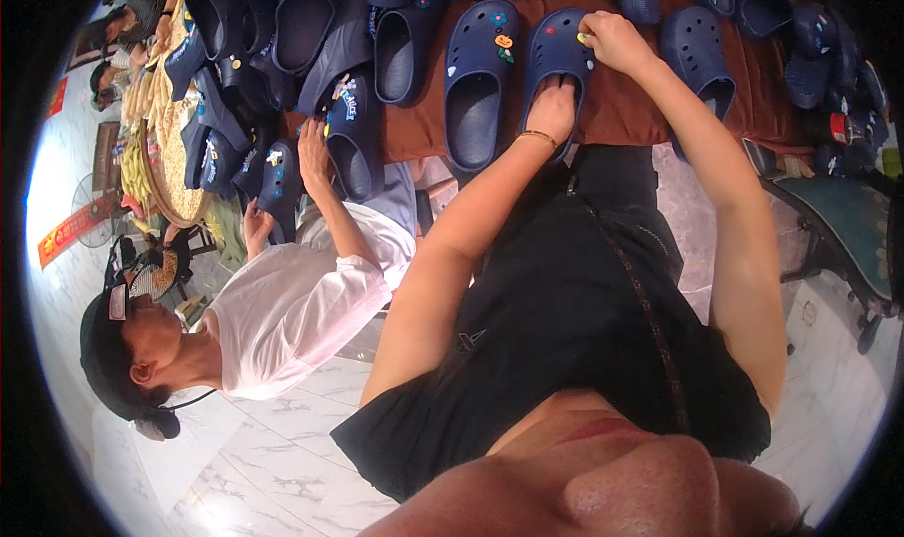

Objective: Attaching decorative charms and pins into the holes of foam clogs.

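A navy clog point(562, 40) with round holes in its upper lies on the brown cloth in front of me. My left hand point(552, 113) reaches into its foot opening, and the upper hides the fingertips. With thumb and fingers pinched, my right hand point(617, 44) is at the clog's right side, on a small yellow shoe charm point(585, 39). A red charm shows elsewhere on the same upper. Just left is another navy clog point(478, 71) with flower and smiley charms. A plain navy clog point(698, 52) lies to the right of my right hand.
Many navy clogs point(400, 52) are heaped along the brown-covered table point(414, 134). At my left a co-worker in a white shirt point(292, 316) handles a charm-covered clog point(278, 181). A chair point(843, 222) stands at right. Beyond the co-worker lies a large round tray point(169, 184) of pale pieces.
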The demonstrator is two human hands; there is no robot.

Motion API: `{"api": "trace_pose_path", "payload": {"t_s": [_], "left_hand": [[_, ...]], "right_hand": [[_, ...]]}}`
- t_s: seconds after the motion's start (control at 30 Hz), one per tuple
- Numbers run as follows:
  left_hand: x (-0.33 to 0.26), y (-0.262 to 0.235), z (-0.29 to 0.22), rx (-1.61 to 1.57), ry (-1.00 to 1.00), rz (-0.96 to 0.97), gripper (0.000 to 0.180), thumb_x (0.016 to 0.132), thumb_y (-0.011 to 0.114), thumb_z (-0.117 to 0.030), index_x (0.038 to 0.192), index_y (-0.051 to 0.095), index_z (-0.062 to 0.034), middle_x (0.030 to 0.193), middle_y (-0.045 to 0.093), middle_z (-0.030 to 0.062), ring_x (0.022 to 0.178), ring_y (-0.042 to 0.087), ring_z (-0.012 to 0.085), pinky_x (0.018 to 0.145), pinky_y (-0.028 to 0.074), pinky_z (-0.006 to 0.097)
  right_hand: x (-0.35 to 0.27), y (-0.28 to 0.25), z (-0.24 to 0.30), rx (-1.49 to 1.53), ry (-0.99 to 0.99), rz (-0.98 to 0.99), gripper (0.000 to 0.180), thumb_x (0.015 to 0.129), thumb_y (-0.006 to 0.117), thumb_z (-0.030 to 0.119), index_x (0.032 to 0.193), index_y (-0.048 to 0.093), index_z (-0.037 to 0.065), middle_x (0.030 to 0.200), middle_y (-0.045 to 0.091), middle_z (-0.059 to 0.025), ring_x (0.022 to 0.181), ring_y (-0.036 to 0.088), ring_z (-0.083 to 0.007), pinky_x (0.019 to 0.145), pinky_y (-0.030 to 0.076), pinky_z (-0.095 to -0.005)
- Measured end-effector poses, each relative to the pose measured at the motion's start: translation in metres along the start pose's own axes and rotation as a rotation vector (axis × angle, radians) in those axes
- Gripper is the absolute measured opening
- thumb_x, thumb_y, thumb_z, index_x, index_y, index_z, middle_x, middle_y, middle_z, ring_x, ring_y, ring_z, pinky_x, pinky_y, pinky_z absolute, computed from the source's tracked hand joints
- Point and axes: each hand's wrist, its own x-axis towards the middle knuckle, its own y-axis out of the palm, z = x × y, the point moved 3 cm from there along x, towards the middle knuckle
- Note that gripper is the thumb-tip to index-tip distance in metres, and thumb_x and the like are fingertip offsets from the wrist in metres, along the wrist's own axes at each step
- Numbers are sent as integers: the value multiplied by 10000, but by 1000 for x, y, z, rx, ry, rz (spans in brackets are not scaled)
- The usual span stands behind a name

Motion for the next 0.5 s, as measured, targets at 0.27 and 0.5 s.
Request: {"api": "trace_pose_path", "payload": {"t_s": [0.27, 0.5], "left_hand": [[1, -2, -4, 46, 72, -91, 217, 784, 369, -80, 928, 493, 26, 894, 518, 269, 803, 522, 427, 726, 426, 478], [-1, 1, 2, -8, -46, 66, 222, 782, 363, -65, 936, 493, 28, 899, 517, 280, 804, 541, 413, 725, 430, 470]], "right_hand": [[8, -3, 3, -46, 412, 114, 158, 639, 662, 140, 714, 617, 9, 739, 616, -175, 740, 601, -323, 696, 479, -383], [-16, -2, -7, 367, 504, -14, 208, 688, 649, 157, 838, 617, 16, 751, 622, -144, 670, 612, -268, 663, 480, -348]]}}
